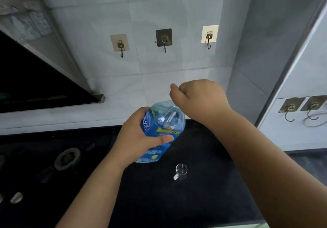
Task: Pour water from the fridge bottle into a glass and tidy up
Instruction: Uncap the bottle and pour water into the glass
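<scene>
A large clear water bottle [164,125] with a blue label stands on the black counter [177,201]. My left hand [139,135] grips its body from the left, thumb across the front. My right hand [198,96] is above the bottle's top with its fingers curled downward; the bottle's neck and cap are hidden under it, so what it holds cannot be seen. A small clear glass [181,171] with a handle stands on the counter in front of the bottle, to the right.
A gas hob with a burner [68,157] and knobs [16,197] lies to the left. A black range hood [44,79] hangs at upper left. Three wall hooks [163,39] sit on the tiled wall behind. A white cabinet side with hooks [290,110] stands right.
</scene>
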Demonstrator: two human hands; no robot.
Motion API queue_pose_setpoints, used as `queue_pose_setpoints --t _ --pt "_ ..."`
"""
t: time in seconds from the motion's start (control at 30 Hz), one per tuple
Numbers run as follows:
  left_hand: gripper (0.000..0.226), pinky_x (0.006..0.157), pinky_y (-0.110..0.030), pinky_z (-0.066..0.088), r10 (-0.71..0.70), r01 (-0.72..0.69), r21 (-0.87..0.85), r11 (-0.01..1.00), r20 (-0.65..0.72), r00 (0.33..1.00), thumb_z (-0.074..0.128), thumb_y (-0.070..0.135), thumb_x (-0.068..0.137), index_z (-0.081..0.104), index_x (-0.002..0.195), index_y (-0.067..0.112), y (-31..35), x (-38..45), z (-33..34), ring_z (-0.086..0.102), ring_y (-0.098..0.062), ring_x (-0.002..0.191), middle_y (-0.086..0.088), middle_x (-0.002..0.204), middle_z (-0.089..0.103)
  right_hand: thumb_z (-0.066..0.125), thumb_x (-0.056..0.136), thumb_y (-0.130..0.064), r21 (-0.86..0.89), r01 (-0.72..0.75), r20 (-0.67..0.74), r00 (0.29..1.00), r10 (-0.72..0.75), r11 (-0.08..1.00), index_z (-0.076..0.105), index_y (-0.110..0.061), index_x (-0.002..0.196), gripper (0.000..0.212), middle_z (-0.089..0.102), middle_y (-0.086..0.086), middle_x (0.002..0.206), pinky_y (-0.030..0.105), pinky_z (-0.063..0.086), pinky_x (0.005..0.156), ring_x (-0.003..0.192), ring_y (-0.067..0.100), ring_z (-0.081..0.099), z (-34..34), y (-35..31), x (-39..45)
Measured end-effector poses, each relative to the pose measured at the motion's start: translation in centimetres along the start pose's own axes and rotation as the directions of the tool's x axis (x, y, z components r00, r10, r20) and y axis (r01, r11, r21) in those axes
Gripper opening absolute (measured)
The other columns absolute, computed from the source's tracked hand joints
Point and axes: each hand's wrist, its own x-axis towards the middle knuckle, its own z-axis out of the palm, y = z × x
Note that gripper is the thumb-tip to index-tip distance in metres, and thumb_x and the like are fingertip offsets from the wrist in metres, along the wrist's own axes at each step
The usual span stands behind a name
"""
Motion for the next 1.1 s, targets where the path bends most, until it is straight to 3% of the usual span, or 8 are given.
queue_pose_setpoints --t 0.07,0.13,0.27,0.33,0.4,0.5,0.73,1.1 --pt "0.072 0.094 -0.047 0.062 -0.008 0.016 -0.064 0.998 0.126 0.992 0.101 0.018 0.06 0.065 0.121 0.032 0.1 0.1 -1.0 0.076 -0.014 0.101 0.007 0.112 0.077 0.04 0.101 -0.038 0.079 0.376 -0.14 0.921 -0.363 0.923 0.044 -0.012 0.06 0.049 0.041 -0.002 0.056 0.034 0.031 0.056 0.06 0.024 0.042 0.0 0.8 -0.2" --pt "0.073 0.093 -0.045 0.062 -0.01 0.016 -0.04 0.999 0.157 0.988 0.101 0.021 0.059 0.065 0.121 0.033 0.2 0.2 -1.1 0.076 -0.012 0.101 0.009 0.112 0.077 0.04 0.101 -0.035 0.123 0.456 -0.124 0.888 -0.442 0.881 0.044 -0.012 0.064 0.043 0.041 -0.003 0.06 0.034 0.031 0.058 0.062 0.023 0.041 -0.1 1.5 -0.2" --pt "0.069 0.086 -0.023 0.056 0.056 -0.048 0.152 0.987 -0.045 0.997 0.1 0.043 0.059 0.061 0.115 0.041 0.0 0.6 0.4 0.069 0.004 0.099 0.02 0.108 0.072 0.035 0.101 -0.055 -0.081 -0.152 0.15 0.975 0.163 0.985 0.043 -0.013 0.063 0.057 0.048 0.0 0.06 0.03 0.032 0.053 0.06 0.026 0.049 -0.3 0.5 0.2" --pt "0.07 0.087 -0.022 0.055 0.058 -0.047 0.149 0.988 -0.076 0.995 0.101 0.041 0.058 0.06 0.114 0.042 -0.5 0.9 0.6 0.067 0.005 0.101 0.02 0.108 0.07 0.034 0.101 -0.06 -0.216 -0.174 0.145 0.967 0.208 0.961 0.047 -0.012 0.06 0.064 0.05 0.002 0.06 0.029 0.028 0.052 0.058 0.026 0.05 -0.1 0.2 0.4" --pt "0.073 0.092 -0.033 0.06 0.0 0.0 0.015 1.0 0.015 1.0 0.102 0.03 0.058 0.062 0.119 0.037 -1.1 1.0 -0.1 0.072 -0.003 0.104 0.014 0.112 0.074 0.036 0.102 -0.055 -0.087 0.148 -0.035 0.988 -0.151 0.985 0.05 -0.013 0.06 0.061 0.047 0.0 0.055 0.031 0.028 0.052 0.056 0.028 0.05 0.0 0.3 0.1" --pt "0.079 0.095 -0.048 0.061 -0.022 0.032 -0.049 0.998 0.189 0.982 0.105 0.027 0.055 0.064 0.123 0.034 -1.4 0.9 -1.4 0.075 -0.015 0.107 0.006 0.116 0.076 0.043 0.103 -0.045 0.089 0.534 -0.105 0.844 -0.525 0.841 0.055 -0.01 0.071 0.049 0.049 0.001 0.065 0.034 0.036 0.059 0.064 0.024 0.047 0.1 1.4 0.1" --pt "0.072 0.091 -0.041 0.062 -0.07 0.067 0.064 0.996 0.042 0.997 0.102 0.035 0.058 0.063 0.118 0.043 -3.3 1.4 -0.5 0.075 -0.005 0.1 0.016 0.112 0.075 0.055 0.099 -0.055 0.314 0.126 0.335 0.913 -0.234 0.941 0.059 -0.024 0.1 0.031 0.052 -0.014 0.084 0.013 0.037 0.064 0.077 0.005 0.052 1.1 2.9 0.5" --pt "0.084 0.102 -0.046 0.056 -0.097 0.094 0.123 0.988 0.019 0.995 0.092 0.074 0.046 0.055 0.12 0.058 -6.7 1.9 1.6 0.07 -0.005 0.11 0.025 0.115 0.071 0.066 0.074 0.009 0.62 0.075 0.245 0.927 -0.284 0.781 0.071 -0.014 0.084 0.026 0.063 0.0 0.107 0.021 0.051 0.074 0.099 0.012 0.06 3.3 3.0 -0.9"
